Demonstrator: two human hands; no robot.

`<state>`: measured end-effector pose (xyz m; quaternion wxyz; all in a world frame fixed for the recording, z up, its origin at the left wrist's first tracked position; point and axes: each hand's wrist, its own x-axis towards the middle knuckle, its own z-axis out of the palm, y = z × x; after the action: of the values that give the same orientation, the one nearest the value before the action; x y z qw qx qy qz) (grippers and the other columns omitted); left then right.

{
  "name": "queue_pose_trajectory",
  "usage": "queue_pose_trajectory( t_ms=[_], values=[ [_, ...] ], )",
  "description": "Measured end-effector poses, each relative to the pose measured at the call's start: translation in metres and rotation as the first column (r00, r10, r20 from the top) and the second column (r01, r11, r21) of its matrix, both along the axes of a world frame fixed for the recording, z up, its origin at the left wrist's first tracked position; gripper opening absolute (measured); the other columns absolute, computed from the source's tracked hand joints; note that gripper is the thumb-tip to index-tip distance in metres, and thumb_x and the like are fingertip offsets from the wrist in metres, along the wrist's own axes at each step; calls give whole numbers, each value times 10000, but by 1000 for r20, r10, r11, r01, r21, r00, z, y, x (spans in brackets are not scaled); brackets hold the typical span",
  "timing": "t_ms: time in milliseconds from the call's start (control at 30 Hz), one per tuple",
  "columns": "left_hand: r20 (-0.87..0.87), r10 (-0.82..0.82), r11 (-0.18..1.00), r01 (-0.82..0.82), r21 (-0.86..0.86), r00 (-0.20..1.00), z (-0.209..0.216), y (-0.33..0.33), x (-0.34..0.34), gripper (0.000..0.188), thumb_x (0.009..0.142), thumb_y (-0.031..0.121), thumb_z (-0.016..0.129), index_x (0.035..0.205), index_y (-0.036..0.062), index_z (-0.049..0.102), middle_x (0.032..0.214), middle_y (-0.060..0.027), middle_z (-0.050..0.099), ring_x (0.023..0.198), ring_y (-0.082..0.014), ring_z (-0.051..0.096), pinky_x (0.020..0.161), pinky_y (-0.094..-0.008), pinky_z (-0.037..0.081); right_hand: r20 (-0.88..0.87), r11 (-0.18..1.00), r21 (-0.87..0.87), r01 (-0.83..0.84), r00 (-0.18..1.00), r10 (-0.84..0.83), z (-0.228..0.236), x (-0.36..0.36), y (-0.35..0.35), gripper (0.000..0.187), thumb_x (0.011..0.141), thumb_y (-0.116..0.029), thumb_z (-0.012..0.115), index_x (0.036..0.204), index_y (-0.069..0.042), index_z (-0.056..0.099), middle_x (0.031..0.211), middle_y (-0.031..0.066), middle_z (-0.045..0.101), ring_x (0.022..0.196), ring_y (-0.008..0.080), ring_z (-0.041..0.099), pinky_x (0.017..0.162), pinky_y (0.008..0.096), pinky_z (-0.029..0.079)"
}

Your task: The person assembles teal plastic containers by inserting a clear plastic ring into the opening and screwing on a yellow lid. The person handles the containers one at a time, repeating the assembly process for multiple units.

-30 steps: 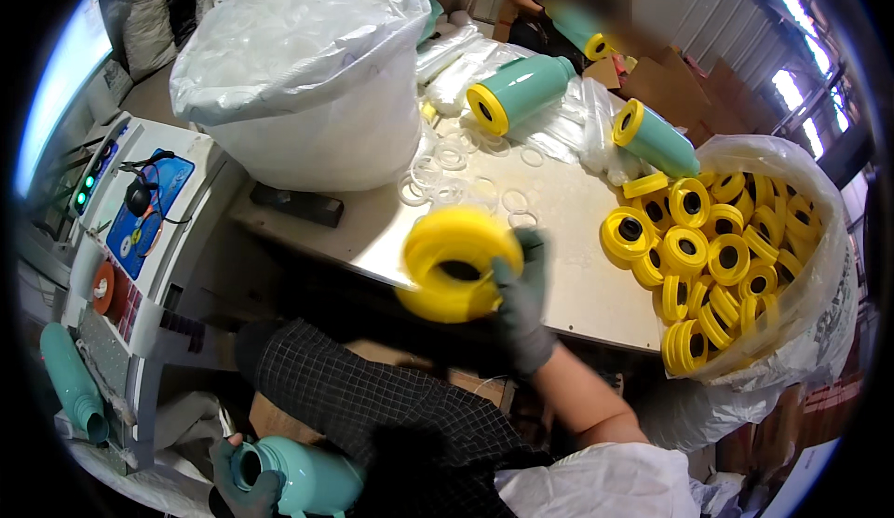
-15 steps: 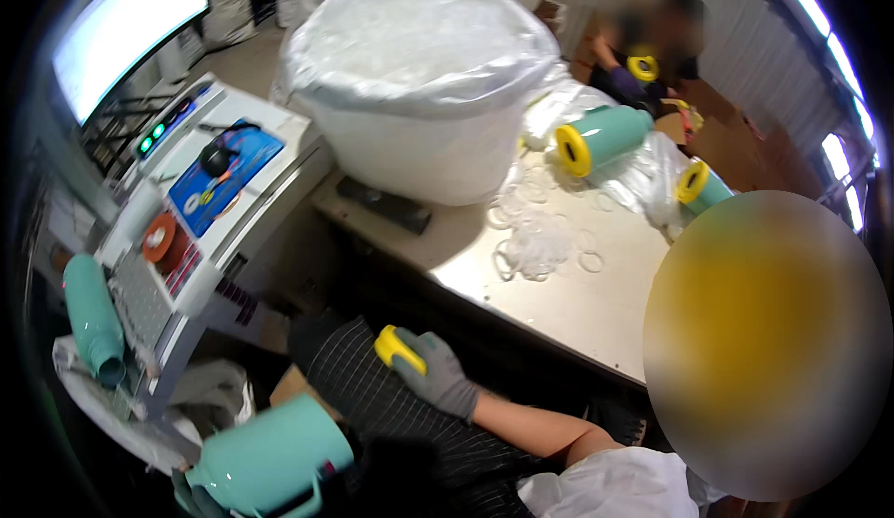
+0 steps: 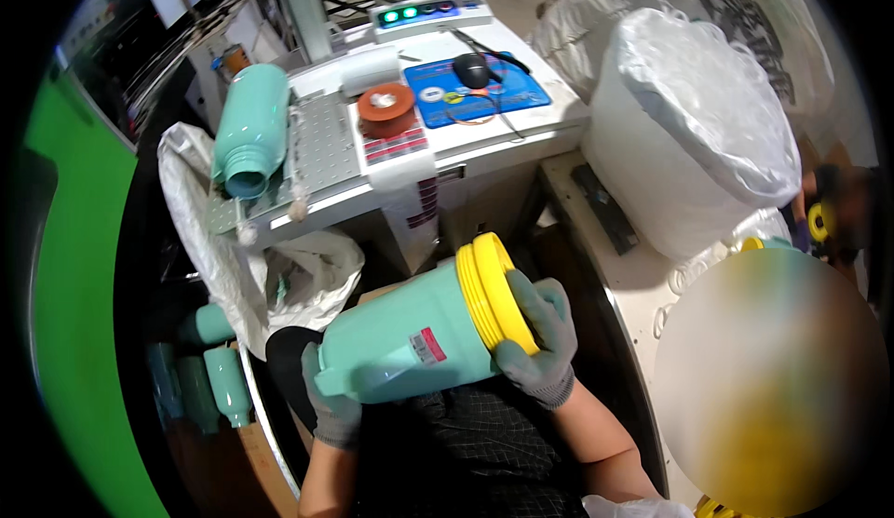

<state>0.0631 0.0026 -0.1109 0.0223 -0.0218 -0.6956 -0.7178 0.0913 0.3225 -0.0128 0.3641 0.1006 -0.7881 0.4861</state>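
Observation:
Across my lap lies a teal thermos jug shell [image 3: 400, 336], tilted with its wide end up to the right; a small pink-and-white label is on its side. My left hand [image 3: 331, 406], in a grey glove, grips the shell's lower left end. At the wide end sits a yellow threaded ring [image 3: 486, 295], its threads still showing. My right hand [image 3: 543, 336], also gloved, has its fingers and thumb closed round the ring's outer edge. Whether the ring's far side is seated in the shell cannot be made out.
Ahead, a machine table [image 3: 559, 113] carries another teal shell [image 3: 253, 132], an orange tape roll [image 3: 386, 110] and a blue mat [image 3: 438, 99]. A white-lined bin [image 3: 689, 146] stands on the right-hand bench. Several teal shells [image 3: 226, 383] lie low at left. Another person [image 3: 843, 206] is at far right.
The view has swung left. The yellow ring, earlier over my lap in my right hand, is now at the wide end of the shell, which my left hand has brought in front of me.

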Motion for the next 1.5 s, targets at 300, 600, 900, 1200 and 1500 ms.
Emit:
queue_pose_trajectory(
  t_ms=[300, 600, 900, 1200, 1500],
  values=[
    [165, -41, 936, -20, 351, 986, 20, 22, -6, 327, 1079, 304, 536, 1228, 16, 578, 1073, -75, 667, 977, -171, 648, 823, -335, 565, 11, 994, 70, -80, 997, 79, -5, 13, -4, 647, 1013, -471, 644, 1393, 52, 613, 1065, 127, 604, 945, 241, 577, 846, 356, 483],
    [-299, 78, 983, -123, -136, 951, 40, 19, -16, 505, 1100, 356, 499, 1460, 3, 476, 1374, -130, 595, 1224, -245, 604, 1040, -384, 499, 234, 924, -366, 113, 972, -26, 35, 22, -4, 534, 1084, -341, 545, 1409, 82, 563, 1137, 113, 600, 965, 195, 564, 913, 344, 484],
    [-485, -182, 953, 275, 129, 855, 118, 61, -9, 647, 985, 430, 614, 1455, 2, 494, 1439, -219, 515, 1255, -354, 533, 1054, -464, 447, 386, 623, -766, 158, 888, 249, 11, 56, 41, 487, 1131, -417, 455, 1266, 8, 650, 1081, 50, 686, 968, 109, 612, 917, 297, 517],
    [-412, -132, 973, 198, 120, 901, 75, 50, -30, 698, 1011, 287, 649, 1575, -24, 378, 1572, -179, 480, 1391, -317, 527, 1160, -470, 454, 375, 646, -738, 198, 916, 147, 27, 89, 61, 743, 1050, -586, 395, 1476, 8, 526, 1429, 132, 567, 1307, 244, 539, 1161, 408, 409],
    [-603, -324, 925, 377, -41, 729, 89, 92, -8, 500, 1094, 278, 451, 1539, 54, 409, 1576, -145, 439, 1328, -342, 572, 1089, -478, 548, 37, 448, -894, 7, 998, 59, -4, 112, 88, 963, 1023, -785, 240, 1654, -58, 272, 1702, 149, 306, 1563, 296, 298, 1300, 459, 176]
  ],
)
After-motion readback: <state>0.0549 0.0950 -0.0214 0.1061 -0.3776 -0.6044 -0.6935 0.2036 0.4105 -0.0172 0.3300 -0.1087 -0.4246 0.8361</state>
